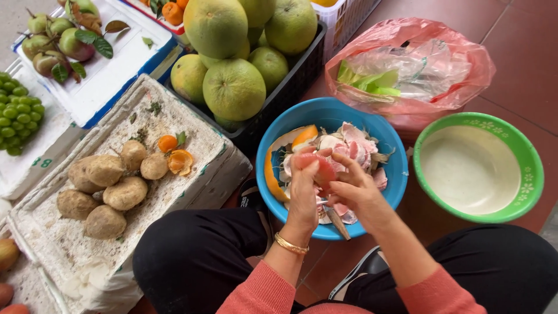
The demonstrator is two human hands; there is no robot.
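Note:
My left hand [303, 189] and my right hand [354, 189] meet over a blue bowl [388, 135]. Together they grip a pink peeled fruit segment [321, 166]. The fingers of both hands curl around it. Inside the bowl lie pink-white peel scraps [356, 142] and an orange-yellow rind piece [303, 137]. A gold bangle sits on my left wrist. A knife handle [338, 222] sticks out below my hands at the bowl's near rim.
An empty green bowl [523, 151] stands to the right. A pink plastic bag [418, 35] lies behind it. A black crate of large green pomelos [232, 87] is at the back. A foam box [209, 168] to the left carries brown round fruits [104, 192] and small oranges.

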